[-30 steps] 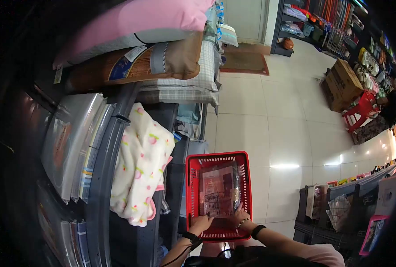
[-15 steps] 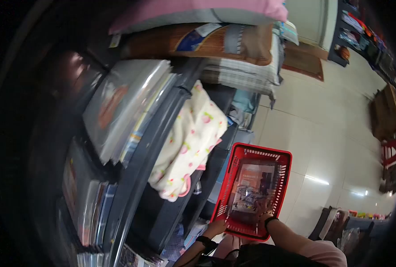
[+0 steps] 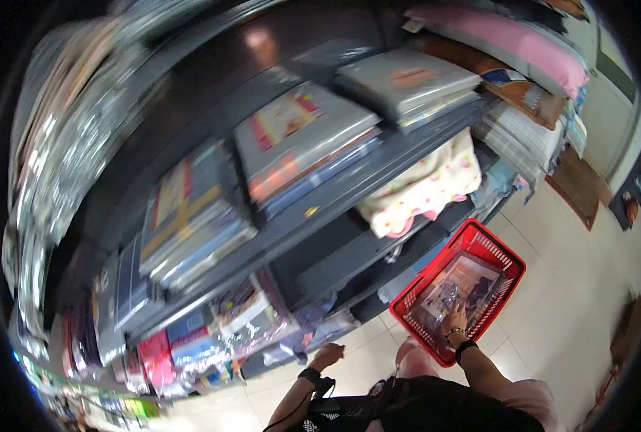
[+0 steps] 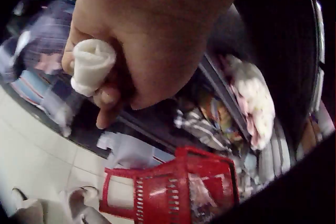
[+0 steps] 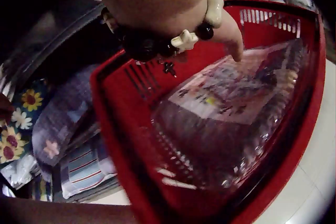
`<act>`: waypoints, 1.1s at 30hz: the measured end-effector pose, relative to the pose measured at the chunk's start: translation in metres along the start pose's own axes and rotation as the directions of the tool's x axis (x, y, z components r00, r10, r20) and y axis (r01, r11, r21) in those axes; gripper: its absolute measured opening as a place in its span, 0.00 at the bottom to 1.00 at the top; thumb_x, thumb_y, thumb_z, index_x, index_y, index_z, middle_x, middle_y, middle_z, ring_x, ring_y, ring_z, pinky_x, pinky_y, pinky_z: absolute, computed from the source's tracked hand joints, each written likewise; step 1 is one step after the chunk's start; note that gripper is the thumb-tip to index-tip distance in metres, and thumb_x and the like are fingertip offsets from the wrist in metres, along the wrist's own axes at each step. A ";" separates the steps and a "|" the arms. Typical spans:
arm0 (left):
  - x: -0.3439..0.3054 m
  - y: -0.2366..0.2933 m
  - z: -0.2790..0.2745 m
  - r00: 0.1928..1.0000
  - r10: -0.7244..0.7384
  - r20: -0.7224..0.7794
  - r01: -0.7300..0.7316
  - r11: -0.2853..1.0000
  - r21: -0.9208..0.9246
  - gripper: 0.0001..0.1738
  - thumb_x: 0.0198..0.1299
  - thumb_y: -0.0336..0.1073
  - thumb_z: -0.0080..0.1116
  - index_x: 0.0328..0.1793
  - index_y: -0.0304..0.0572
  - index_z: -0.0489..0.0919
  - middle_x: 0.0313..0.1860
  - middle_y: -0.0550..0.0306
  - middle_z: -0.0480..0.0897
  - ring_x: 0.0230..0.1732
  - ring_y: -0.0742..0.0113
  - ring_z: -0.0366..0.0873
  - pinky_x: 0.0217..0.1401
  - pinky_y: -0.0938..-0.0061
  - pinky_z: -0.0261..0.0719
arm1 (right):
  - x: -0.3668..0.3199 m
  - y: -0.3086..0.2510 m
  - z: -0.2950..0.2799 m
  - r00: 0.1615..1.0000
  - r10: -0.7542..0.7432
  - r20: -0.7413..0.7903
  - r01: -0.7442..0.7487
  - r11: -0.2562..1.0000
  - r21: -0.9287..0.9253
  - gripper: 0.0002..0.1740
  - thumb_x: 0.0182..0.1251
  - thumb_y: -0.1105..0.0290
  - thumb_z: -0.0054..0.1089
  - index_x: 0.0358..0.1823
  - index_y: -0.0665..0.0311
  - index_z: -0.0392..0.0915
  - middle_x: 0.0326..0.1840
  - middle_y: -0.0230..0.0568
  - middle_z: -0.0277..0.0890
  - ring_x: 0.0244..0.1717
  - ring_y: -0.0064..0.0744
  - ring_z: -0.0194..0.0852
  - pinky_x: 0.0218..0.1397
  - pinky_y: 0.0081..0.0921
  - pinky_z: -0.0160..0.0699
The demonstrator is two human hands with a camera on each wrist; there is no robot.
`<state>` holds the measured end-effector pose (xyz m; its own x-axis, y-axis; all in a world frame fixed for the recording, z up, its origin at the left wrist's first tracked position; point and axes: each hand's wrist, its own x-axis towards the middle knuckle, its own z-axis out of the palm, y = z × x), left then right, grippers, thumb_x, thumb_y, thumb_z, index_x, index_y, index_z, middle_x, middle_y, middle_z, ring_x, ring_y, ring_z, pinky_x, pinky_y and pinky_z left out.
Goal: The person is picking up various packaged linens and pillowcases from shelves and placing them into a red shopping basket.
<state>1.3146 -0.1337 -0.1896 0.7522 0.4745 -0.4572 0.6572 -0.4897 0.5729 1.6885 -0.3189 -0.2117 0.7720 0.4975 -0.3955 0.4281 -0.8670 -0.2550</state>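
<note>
A red plastic basket (image 3: pixel 516 268) stands tilted in the head view, with a clear-wrapped flat package (image 3: pixel 471 277) inside. Over the package is the right hand (image 3: pixel 456 324); in the right wrist view its extended finger (image 5: pixel 233 43) reaches the wrapped package (image 5: pixel 226 103), and the other fingers are hidden. The left hand (image 3: pixel 327 356) is apart from the basket, beside its left side. Seen in the left wrist view, the left hand (image 4: pixel 147 35) has loosely bent fingers and a white wrap (image 4: pixel 93 66) around one finger; the red basket (image 4: pixel 157 192) lies below it.
Dark shelves (image 3: pixel 320 209) bear plastic-wrapped bedding packs (image 3: pixel 306 137) and a white patterned blanket (image 3: pixel 435 183). Stacked pillows (image 3: pixel 507 43) are at the upper right. More wrapped goods (image 3: pixel 248 317) fill the lower shelf. Tiled floor (image 3: pixel 558 288) spreads right of the basket.
The head view has swung left along the shelves, bringing more wrapped packs into sight. The left hand has come away from the basket's edge; the right hand stays over the package.
</note>
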 end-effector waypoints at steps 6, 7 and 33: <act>-0.237 -0.109 0.150 0.899 -0.356 -0.253 0.391 0.915 0.101 0.09 0.32 0.30 0.54 0.26 0.49 0.78 0.23 0.57 0.77 0.28 0.58 0.74 0.30 0.68 0.73 | -0.135 -0.036 0.043 0.757 -0.641 -0.132 0.636 0.768 -0.080 0.35 0.48 0.66 0.49 0.58 0.69 0.48 0.58 0.63 0.48 0.56 0.56 0.52 0.55 0.39 0.57; -0.276 -0.136 0.207 0.877 -0.437 -0.198 0.444 0.896 -0.009 0.08 0.34 0.29 0.56 0.26 0.48 0.79 0.22 0.58 0.78 0.25 0.60 0.75 0.29 0.70 0.74 | -0.149 -0.025 0.050 0.741 -0.666 -0.087 0.658 0.746 -0.103 0.35 0.48 0.66 0.49 0.58 0.69 0.48 0.58 0.63 0.48 0.56 0.56 0.52 0.55 0.39 0.57; -0.299 -0.138 -0.142 0.634 -0.763 -0.130 0.367 0.444 -0.817 0.55 0.39 0.79 0.24 0.42 0.26 0.72 0.33 0.47 0.79 0.32 0.59 0.74 0.34 0.66 0.67 | -0.189 -0.407 0.016 0.517 -0.853 0.072 0.811 0.515 0.278 0.26 0.56 0.48 0.45 0.44 0.65 0.67 0.36 0.47 0.73 0.40 0.44 0.71 0.40 0.30 0.69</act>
<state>0.9920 -0.1041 -0.0358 -0.0306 0.7691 -0.6384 0.5294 0.5542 0.6423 1.3608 -0.0592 -0.0478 0.0003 0.9987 -0.0511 0.7158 -0.0359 -0.6974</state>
